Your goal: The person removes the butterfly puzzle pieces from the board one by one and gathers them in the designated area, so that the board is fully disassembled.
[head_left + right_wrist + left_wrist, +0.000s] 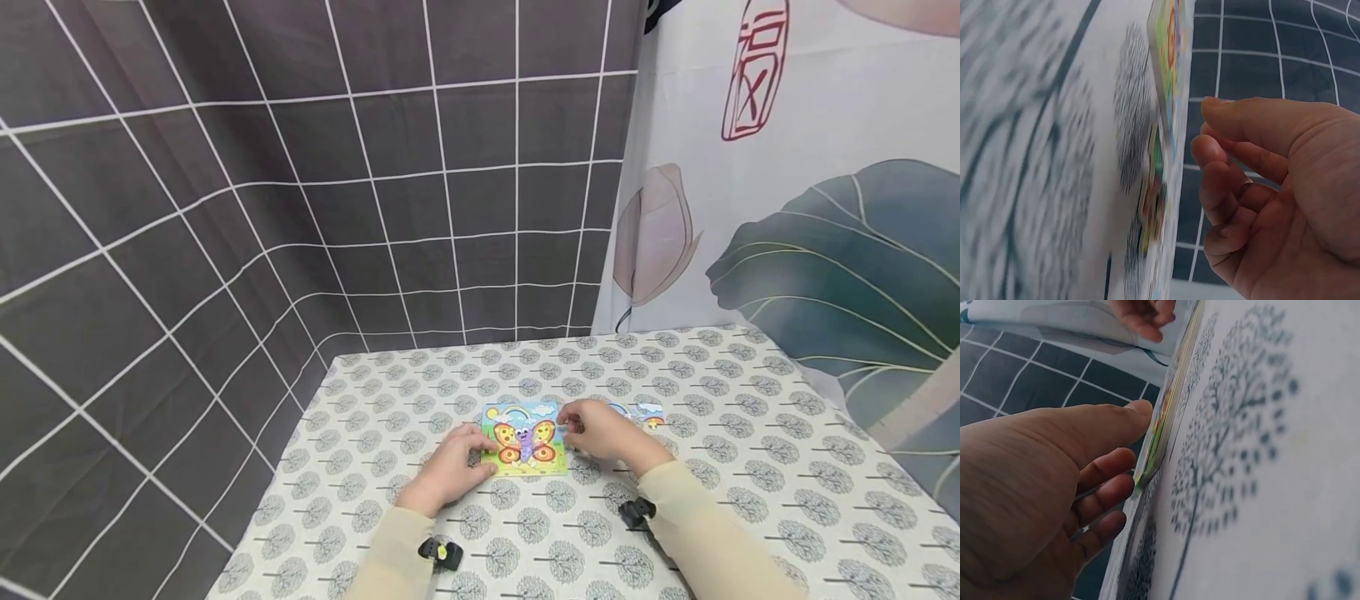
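Observation:
A flat, colourful butterfly picture puzzle (525,462) lies on the table, with a purple body, yellow-red wings and a rainbow. My left hand (456,468) is at its left side, thumb and fingertips right at the edge. In the left wrist view the thumb (1113,422) overlaps the puzzle's rim (1155,440), the other fingers loosely bent. Beside the right edge hovers my right hand (603,429), fingers bent. The right wrist view shows a gap between its thumb (1241,119) and index finger, with nothing in it. Printed puzzle pieces (649,412) lie just beyond this hand.
The table (420,400) wears a white cloth with a grey tree print. A dark gridded curtain (390,208) hangs behind and to the left; a pale curtain with lotus prints (675,100) hangs at the right. Both wrists carry small black cameras (442,552).

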Action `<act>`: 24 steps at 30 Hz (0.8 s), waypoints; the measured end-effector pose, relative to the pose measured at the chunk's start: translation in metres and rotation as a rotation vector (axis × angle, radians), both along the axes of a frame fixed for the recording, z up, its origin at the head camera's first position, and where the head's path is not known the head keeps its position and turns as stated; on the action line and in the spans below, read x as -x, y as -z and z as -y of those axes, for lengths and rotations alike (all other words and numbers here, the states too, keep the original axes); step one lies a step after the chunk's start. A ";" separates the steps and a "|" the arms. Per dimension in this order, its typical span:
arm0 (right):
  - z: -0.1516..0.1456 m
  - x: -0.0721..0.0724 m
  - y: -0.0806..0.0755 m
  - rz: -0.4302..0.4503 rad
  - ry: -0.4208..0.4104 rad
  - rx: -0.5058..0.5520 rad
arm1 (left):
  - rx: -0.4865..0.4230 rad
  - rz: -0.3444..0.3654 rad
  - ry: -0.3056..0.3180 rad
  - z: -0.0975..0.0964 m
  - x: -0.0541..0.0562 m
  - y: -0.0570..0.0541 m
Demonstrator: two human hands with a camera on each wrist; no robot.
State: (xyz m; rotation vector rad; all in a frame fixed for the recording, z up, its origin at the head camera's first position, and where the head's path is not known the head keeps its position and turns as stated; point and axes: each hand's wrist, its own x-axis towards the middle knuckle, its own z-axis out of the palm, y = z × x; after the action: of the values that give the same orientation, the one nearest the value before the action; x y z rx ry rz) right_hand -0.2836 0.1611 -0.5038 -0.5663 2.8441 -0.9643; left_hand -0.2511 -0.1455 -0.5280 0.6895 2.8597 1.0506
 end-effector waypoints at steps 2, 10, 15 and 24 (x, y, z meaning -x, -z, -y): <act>0.008 0.003 0.002 0.000 -0.004 -0.001 | -0.002 0.004 0.011 -0.001 -0.001 -0.001; 0.031 0.008 0.005 -0.005 -0.029 -0.020 | 0.015 0.000 0.073 -0.008 -0.004 -0.006; 0.041 0.011 0.009 0.018 -0.043 -0.032 | 0.012 -0.008 0.114 -0.011 -0.007 -0.008; 0.050 0.013 0.012 0.026 -0.059 -0.017 | 0.021 -0.074 0.204 -0.015 -0.008 -0.006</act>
State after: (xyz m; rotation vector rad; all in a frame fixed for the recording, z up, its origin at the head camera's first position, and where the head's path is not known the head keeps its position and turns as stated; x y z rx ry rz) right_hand -0.2968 0.1106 -0.5154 -0.6270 2.7936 -0.9305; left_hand -0.2435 -0.1300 -0.5222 1.0128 2.7805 0.9838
